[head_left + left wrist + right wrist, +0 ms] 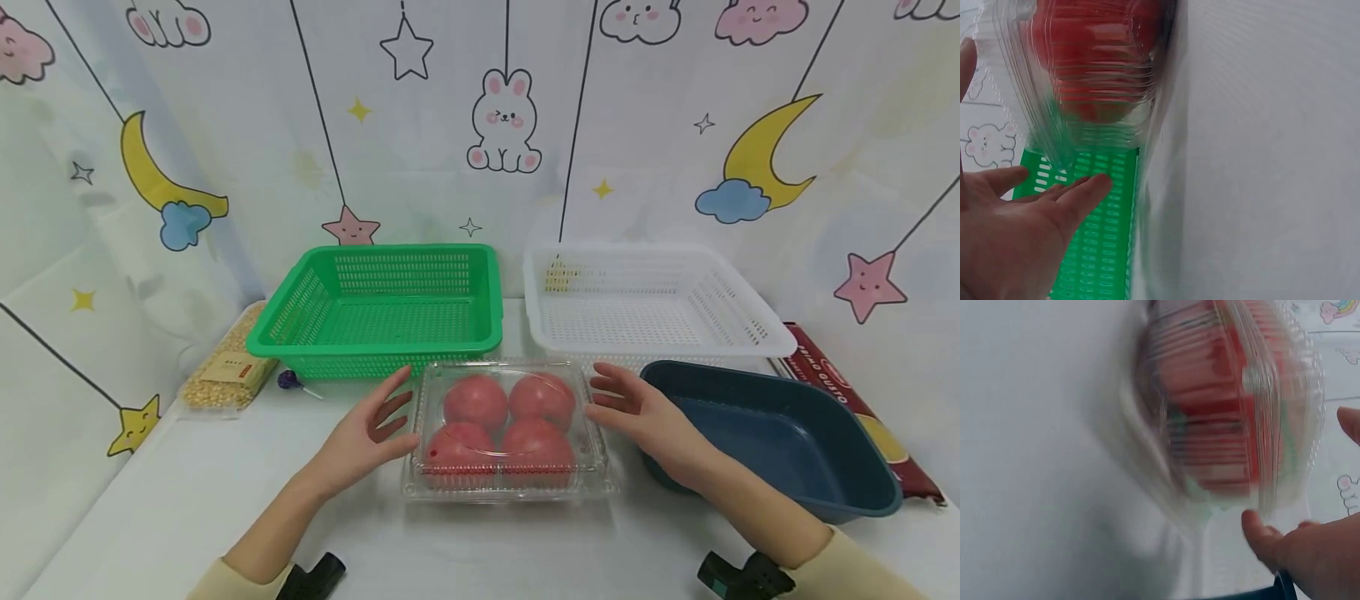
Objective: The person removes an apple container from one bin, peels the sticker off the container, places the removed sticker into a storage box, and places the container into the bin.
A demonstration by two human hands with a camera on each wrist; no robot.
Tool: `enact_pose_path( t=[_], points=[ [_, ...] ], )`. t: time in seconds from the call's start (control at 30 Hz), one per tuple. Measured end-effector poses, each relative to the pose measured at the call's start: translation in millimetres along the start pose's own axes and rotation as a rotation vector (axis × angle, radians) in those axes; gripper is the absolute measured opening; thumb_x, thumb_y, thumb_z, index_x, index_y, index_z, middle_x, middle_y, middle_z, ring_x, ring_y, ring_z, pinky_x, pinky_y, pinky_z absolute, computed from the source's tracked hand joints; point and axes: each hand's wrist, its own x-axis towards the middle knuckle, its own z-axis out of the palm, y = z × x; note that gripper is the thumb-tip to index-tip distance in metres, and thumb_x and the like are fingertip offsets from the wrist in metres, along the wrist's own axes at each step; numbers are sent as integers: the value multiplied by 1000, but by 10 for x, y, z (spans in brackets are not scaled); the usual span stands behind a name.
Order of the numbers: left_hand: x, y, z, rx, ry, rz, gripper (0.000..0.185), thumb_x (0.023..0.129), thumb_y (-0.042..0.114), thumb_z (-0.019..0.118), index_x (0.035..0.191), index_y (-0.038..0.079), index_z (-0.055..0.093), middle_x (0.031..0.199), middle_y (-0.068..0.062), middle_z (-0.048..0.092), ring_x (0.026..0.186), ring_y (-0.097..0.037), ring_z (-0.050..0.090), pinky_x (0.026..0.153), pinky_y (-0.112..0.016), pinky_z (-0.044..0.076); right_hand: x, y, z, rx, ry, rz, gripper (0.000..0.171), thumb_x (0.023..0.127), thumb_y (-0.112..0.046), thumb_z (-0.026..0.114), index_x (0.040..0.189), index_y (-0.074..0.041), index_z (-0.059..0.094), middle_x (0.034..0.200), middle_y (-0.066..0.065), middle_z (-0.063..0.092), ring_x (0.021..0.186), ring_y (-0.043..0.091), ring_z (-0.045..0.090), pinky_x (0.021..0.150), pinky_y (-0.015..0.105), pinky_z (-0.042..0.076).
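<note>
Ribbed clear plastic forms the clamshell box [506,429] on the white table [150,500], four smooth red tomatoes [476,402] inside. Left hand [367,437] and right hand [637,412] flank it, fingers spread and relaxed, gripping nothing. Behind stand a perforated green basket [378,308] and a white basket [652,304]; a smooth dark blue tub [780,433] sits just beside the right hand. Wrist views show the box's ridged walls close up, blurred.

green basket [382,304], white basket [645,304], blue tub [780,433], grain packet [225,371]
</note>
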Motion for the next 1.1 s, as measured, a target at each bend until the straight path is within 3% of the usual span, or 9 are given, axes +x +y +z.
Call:
enact_pose_path(
  t=[0.17,0.37,0.63,1.1],
  points=[
    [-25,-64,-51,-99,-73,-34,91,84,10,70,151,15,9,154,-12,10,137,-34,20,105,-40,30,3,11,110,61,4,86,79,87,-33,65,147,-10,20,147,17,27,133,36,28,106,55,26],
    [-35,-151,-80,-180,-120,-51,94,81,15,75,151,12,11,152,-19,12,135,-38,20,102,-36,36,12,61,221,90,21,127,82,87,-33,65,148,-9,16,147,21,25,132,37,28,103,53,32],
    [-37,-215,-74,-291,-192,-53,103,77,11,77,151,15,5,153,-18,6,136,-39,17,102,-35,37,22,112,289,216,-8,189,69,90,-35,61,144,-6,29,137,15,40,121,29,39,100,45,38],
    [-39,-205,-50,-230,-162,-38,95,76,10,78,150,22,19,154,-11,14,132,-35,31,101,-36,38,-36,92,276,484,-96,229,72,90,-22,56,149,-19,14,145,11,21,129,29,22,98,39,34]
  ],
)
